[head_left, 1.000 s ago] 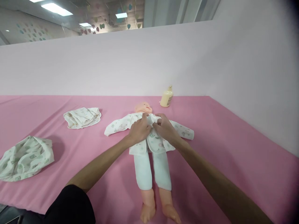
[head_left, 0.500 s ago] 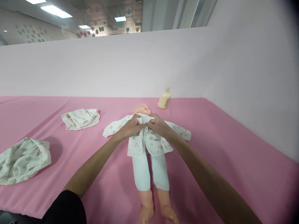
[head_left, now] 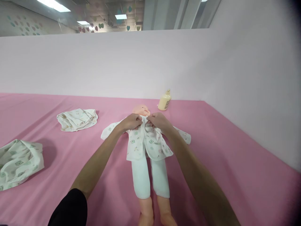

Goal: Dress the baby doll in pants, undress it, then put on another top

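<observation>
A baby doll [head_left: 145, 204] lies on its back with its feet toward me, dressed in white trousers [head_left: 141, 179] and a white printed jacket [head_left: 154, 144]. The jacket's two front edges lie side by side over the chest, parted toward the hem. At the neckline my left hand [head_left: 133, 121] pinches one front edge. Just across from it, my right hand [head_left: 160, 121] pinches the other edge near the collar. Both hands cover part of the doll's upper chest, and any fastener there is hidden.
A pump bottle [head_left: 164, 101] of pale yellow liquid stands by the white wall [head_left: 105, 66], beyond the doll's head. To the left lie a folded printed cloth [head_left: 77, 120] and a bunched green-printed cloth [head_left: 21, 161]. Pink cloth [head_left: 94, 175] covers the surface.
My hands have moved slightly apart and up toward the collar, still pinching the jacket edges. The view has shifted a little; the bottle and cloths lie as before.
</observation>
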Demonstrator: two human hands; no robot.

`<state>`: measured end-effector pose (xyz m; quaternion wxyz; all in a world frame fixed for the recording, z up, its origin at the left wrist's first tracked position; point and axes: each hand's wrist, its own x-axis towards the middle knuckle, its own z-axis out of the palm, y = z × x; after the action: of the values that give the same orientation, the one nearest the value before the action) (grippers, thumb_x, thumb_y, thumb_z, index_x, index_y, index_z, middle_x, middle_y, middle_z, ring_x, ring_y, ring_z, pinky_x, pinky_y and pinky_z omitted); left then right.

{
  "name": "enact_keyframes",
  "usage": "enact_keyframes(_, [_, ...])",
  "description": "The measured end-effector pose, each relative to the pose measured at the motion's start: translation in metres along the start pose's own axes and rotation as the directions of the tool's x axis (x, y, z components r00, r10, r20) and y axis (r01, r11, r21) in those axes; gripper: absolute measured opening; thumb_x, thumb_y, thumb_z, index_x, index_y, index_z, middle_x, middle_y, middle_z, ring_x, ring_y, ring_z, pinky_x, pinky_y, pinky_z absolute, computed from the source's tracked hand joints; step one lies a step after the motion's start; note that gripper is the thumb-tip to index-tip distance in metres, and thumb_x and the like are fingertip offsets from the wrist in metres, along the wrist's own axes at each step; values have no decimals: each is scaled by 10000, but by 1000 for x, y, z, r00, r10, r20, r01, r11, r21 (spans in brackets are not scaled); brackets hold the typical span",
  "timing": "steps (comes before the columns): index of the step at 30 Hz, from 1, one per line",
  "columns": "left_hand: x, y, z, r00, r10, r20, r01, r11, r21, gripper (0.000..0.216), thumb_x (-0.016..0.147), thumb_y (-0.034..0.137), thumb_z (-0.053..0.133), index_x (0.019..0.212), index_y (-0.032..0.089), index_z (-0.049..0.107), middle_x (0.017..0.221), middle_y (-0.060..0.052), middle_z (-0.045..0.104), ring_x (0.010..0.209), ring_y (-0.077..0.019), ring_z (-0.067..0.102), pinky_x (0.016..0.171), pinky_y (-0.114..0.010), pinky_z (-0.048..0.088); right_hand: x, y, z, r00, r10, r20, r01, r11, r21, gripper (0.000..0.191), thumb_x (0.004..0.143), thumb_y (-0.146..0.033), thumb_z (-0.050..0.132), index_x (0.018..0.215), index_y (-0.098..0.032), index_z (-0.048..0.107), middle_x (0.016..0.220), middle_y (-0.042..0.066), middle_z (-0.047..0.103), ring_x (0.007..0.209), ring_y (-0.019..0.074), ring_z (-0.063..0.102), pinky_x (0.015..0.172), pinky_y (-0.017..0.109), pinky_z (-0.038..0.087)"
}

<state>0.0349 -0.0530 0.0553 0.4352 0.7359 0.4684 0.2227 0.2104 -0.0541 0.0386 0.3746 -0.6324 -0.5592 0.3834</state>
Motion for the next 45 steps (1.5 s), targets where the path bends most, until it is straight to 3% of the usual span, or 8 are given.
enact_keyframes(6, [3, -7, -2, 998, 66, -1, -66, 997, -42, 144, 805, 245, 518, 859, 172, 630, 678, 8, 539, 578, -97, 473, 541, -232, 383, 3, -2, 1, 998, 55, 5, -55, 998, 41, 141, 757, -204, 571, 621, -170, 563, 574, 20, 569, 506, 111, 502, 458, 224, 405])
enact_keyframes(11, [14, -17, 8, 973, 155, -169, -124, 976, 178, 257, 786, 282, 568, 1004, 165, 635, 864, -31, 636, 712, -138, 550, 596, -244, 406, 3, -1, -1, 999, 39, 33, -42, 995, 89, 167, 769, -250, 617, 639, -156, 571, 662, 29, 586, 541, 96, 511, 457, 211, 399])
enact_keyframes(15, [19, -18, 16, 954, 205, -219, -137, 947, 289, 232, 799, 216, 520, 995, 171, 636, 892, -37, 673, 810, -172, 596, 660, -265, 424, 5, 3, 0, 998, -20, 65, 19, 999, 28, 236, 723, -336, 720, 646, -161, 583, 577, 2, 540, 518, 90, 460, 446, 210, 352])
enact_keyframes(20, [18, -17, 17, 956, 204, -210, -125, 933, 337, 223, 829, 265, 543, 1012, 180, 638, 936, -43, 682, 874, -191, 608, 712, -283, 440, 10, 10, 3, 998, -54, 24, 54, 998, -15, 101, 716, -233, 659, 664, -169, 600, 521, -21, 518, 492, 94, 448, 456, 218, 359])
enact_keyframes(25, [22, -23, 19, 924, 256, -283, -112, 891, 440, 342, 887, 366, 533, 1166, 194, 633, 1201, -90, 591, 1070, -225, 561, 887, -329, 439, 7, 7, -1, 997, -42, 66, 34, 993, 117, 39, 712, -144, 624, 680, -159, 608, 542, -10, 557, 518, 99, 487, 504, 215, 408])
enact_keyframes(30, [30, -32, 23, 888, 372, -271, -186, 828, 529, 296, 943, 382, 477, 1073, 249, 707, 1173, -58, 626, 1120, -234, 524, 1017, -388, 351, 3, 3, -5, 991, -13, 134, -27, 955, 295, 89, 732, -112, 640, 671, -156, 591, 600, 10, 588, 543, 93, 511, 544, 209, 432])
enact_keyframes(36, [29, -33, 29, 861, 403, -311, -211, 839, 501, 298, 971, 354, 448, 963, 248, 727, 1119, -18, 704, 1095, -201, 565, 980, -353, 356, 4, 6, -7, 989, -47, 144, -4, 941, 337, 124, 714, -83, 693, 705, -156, 594, 645, 15, 611, 576, 99, 533, 551, 210, 457])
enact_keyframes(45, [30, -33, 29, 839, 416, -350, -258, 872, 417, 266, 958, 307, 481, 924, 224, 731, 1049, -17, 725, 993, -165, 623, 927, -289, 409, 3, 10, -17, 981, -113, 156, 55, 941, 335, 31, 799, -165, 640, 776, -153, 623, 726, 35, 624, 639, 106, 563, 619, 224, 490])
